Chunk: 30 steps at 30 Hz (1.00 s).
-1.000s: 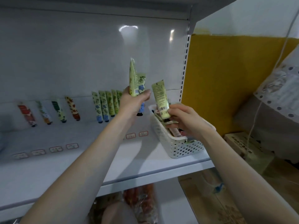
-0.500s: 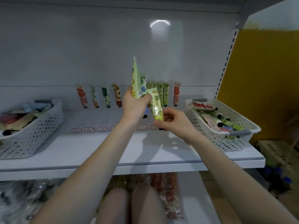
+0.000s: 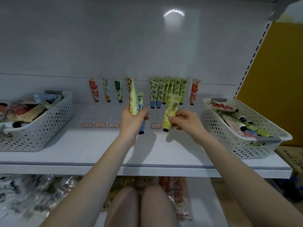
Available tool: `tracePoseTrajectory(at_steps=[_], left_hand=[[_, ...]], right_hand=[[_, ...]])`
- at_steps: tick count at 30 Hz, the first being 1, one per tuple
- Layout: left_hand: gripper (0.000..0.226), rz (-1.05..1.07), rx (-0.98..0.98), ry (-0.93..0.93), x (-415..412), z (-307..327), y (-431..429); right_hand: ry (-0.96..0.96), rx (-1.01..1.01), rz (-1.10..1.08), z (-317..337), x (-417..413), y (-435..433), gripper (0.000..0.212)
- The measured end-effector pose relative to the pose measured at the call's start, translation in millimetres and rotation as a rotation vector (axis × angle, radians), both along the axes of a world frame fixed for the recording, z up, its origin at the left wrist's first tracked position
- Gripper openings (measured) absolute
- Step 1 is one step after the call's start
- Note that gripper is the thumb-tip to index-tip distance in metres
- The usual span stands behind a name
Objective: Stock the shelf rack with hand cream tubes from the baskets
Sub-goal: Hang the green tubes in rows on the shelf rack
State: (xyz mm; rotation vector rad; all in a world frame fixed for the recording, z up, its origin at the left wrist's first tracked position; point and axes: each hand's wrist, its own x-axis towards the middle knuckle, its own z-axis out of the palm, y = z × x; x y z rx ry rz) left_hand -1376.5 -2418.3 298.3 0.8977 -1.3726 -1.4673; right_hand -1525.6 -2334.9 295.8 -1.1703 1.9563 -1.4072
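1. Far left of our fingers stands a white perforated plastic basket (image 3: 54, 122), heaped with soft, flat-crimped tubes lying every way.
2. Our left hand (image 3: 132, 119) is curled round two glossy tubes (image 3: 134, 102). They rise above the fingers, crimped ends up, with one black cap poking out below the palm.
3. Our right hand (image 3: 186, 120) pinches a yellow-green tube (image 3: 171, 108) just left of its fingertips. The long axis is near upright, cap down, crimp tilted slightly right, above the smooth white shelf (image 3: 91, 149).
4. Right of those fingers sits a second perforated basket (image 3: 221, 133) of tubes.

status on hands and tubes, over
Left hand grips two tubes. Right hand pinches yellow tube, cap down, before the green row. No obstruction seen.
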Motion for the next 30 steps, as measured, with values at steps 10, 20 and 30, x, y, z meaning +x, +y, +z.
tracePoseTrajectory(at_steps=[10,20,30], left_hand=[[0.029,-0.037,0.05,-0.014,7.3,-19.6,-22.6],[0.031,-0.041,0.064,-0.015,3.0,-24.3,-30.9],[0.03,-0.062,0.075,-0.011,-3.8,-33.1,-32.5]], right_hand=[[0.389,-0.041,-0.312,16.7,-61.8,-69.9,0.032],[0.482,0.027,-0.232,-9.2,-58.5,-112.8,0.038],[0.522,0.109,-0.221,-14.5,-63.2,-120.0,0.028]])
